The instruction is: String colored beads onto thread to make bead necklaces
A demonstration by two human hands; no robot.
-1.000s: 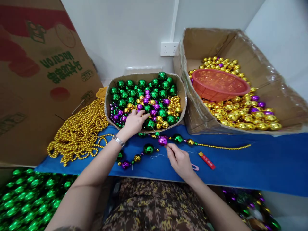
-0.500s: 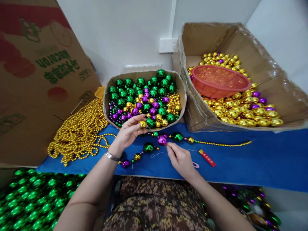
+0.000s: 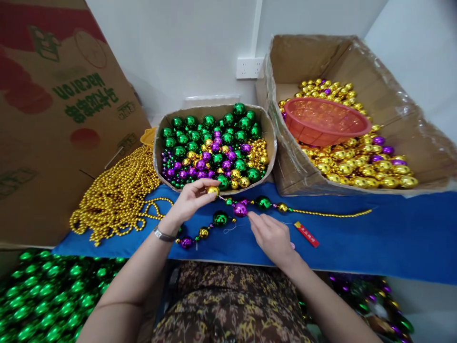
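Observation:
My left hand (image 3: pixel 191 200) pinches a gold bead (image 3: pixel 213 190) just in front of the small cardboard box (image 3: pixel 156 155) of green, purple and gold beads. A thin needle runs from that bead toward the purple bead (image 3: pixel 240 209) on the strand. My right hand (image 3: pixel 273 233) rests on the blue cloth (image 3: pixel 374 233) beside the purple bead, fingers pinched at the thread. The partly strung strand (image 3: pixel 219 219) of green, gold and purple beads curves across the cloth between my hands.
A large box (image 3: pixel 410 124) at right holds gold beads and an orange basket (image 3: pixel 326 121). Gold bead chains (image 3: pixel 117 195) pile at left. A red lighter (image 3: pixel 307 234) lies on the cloth. Green beads (image 3: pixel 43 295) fill a bin below left. A printed carton (image 3: pixel 53 119) leans at left.
My left hand came out of the small box with a gold bead and lowered it toward the needle. My right hand stayed by the purple bead.

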